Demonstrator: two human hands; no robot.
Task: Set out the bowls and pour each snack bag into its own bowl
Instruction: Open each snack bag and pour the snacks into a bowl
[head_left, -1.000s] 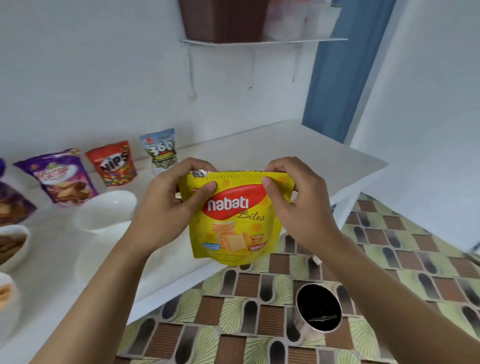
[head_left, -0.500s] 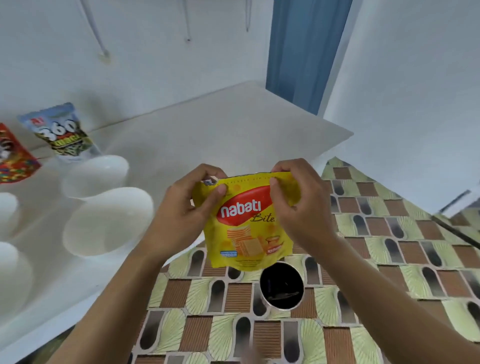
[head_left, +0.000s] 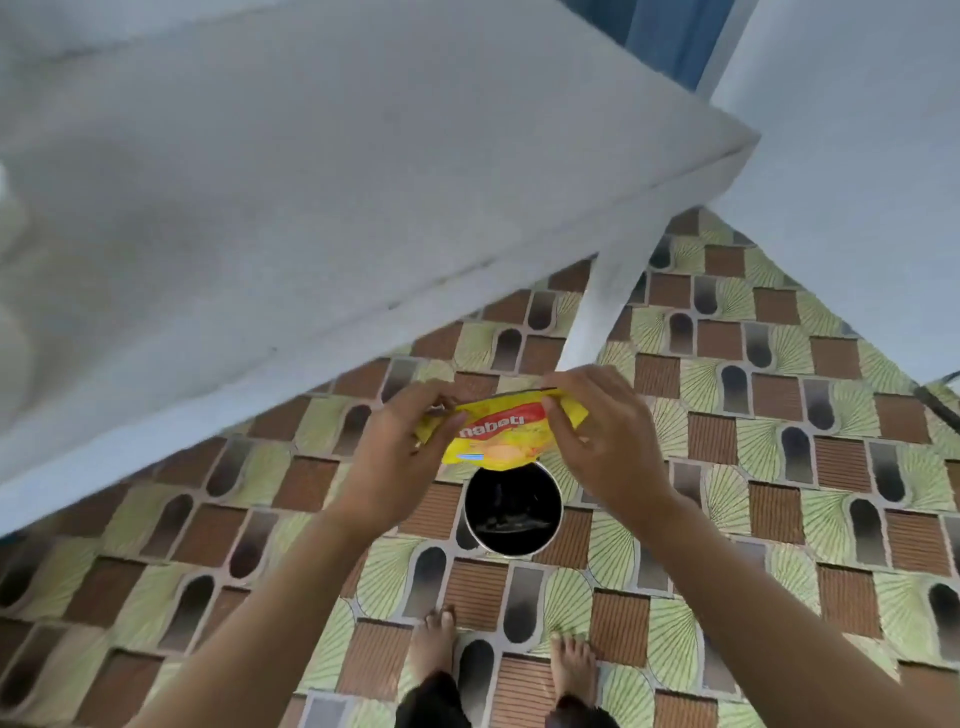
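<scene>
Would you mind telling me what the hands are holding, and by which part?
The yellow Nabati bag, pinched along its top edge: left hand at one top corner, right hand at the other.

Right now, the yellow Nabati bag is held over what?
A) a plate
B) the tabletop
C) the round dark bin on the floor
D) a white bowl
C: the left hand and right hand pinch the yellow bag at its top, and its lower edge overlaps the rim of the bin on the tiled floor.

The snack bag (head_left: 501, 439) is blurred, its top corners hidden by the left hand (head_left: 400, 457) and right hand (head_left: 608, 447).
</scene>
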